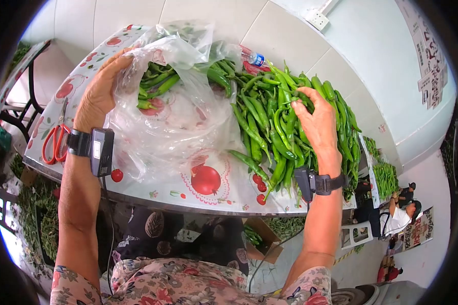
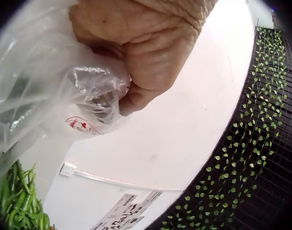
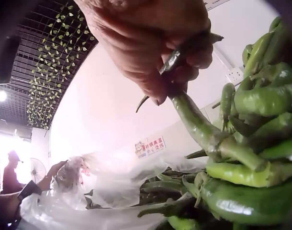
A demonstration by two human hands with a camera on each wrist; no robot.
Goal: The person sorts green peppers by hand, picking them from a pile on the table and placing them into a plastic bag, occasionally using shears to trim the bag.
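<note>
My left hand (image 1: 101, 91) grips the edge of a clear plastic bag (image 1: 137, 147), which spreads open across the table. Its fingers bunch the thin film (image 2: 100, 79) in the left wrist view. Several green peppers (image 1: 163, 84) lie inside the bag's mouth. On the other side, my right hand (image 1: 318, 122) is over a large heap of long green chili peppers (image 1: 262, 119). Seen from the right wrist, its thumb and fingers pinch green chili peppers (image 3: 191, 112), one dark and crossing the fingers, another pointing down toward the heap.
Red-handled scissors (image 1: 56, 145) lie left of the bag on the fruit-patterned tablecloth (image 1: 180, 178). A plastic bottle (image 1: 254, 57) lies behind the heap. Below the table edge stands a cardboard box (image 1: 267, 239) with peppers. A person in white (image 1: 399, 221) is at far right.
</note>
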